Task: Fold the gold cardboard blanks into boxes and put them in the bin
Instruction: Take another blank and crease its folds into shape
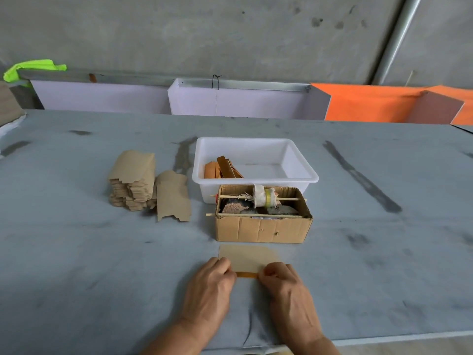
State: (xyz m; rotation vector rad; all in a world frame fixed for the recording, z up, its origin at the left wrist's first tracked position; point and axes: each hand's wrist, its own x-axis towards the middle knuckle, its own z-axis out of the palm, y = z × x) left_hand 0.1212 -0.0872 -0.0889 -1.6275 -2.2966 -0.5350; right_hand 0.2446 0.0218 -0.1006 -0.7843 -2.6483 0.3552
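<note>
Stack (133, 180): tall pile of unfolded brown-side-up blanks sat left of centre on the grey table (76, 252); by its height, most of the job was left.
Loose blanks (172, 196): a couple lay flat just right of the stack, unfolded.
Left hand (210, 285): fingers curled, pinching the near-left edge of the blank in work.
Blank in work (247, 257): flat on the table near the front edge, gold strip turned up along its near side; looked like a first flap crease, box not yet formed.
Right hand (286, 285): fingers curled, pinching the near-right edge of the same blank.
Cardboard carton (263, 229): just behind the blank, held sticks and a cloth-wrapped roll; not part of the count.
Bin (302, 175): white, touching the carton's far side; only a few gold pieces in its left end, rest of floor bare.
Progress: early, judging by the bin against the stack.
</note>
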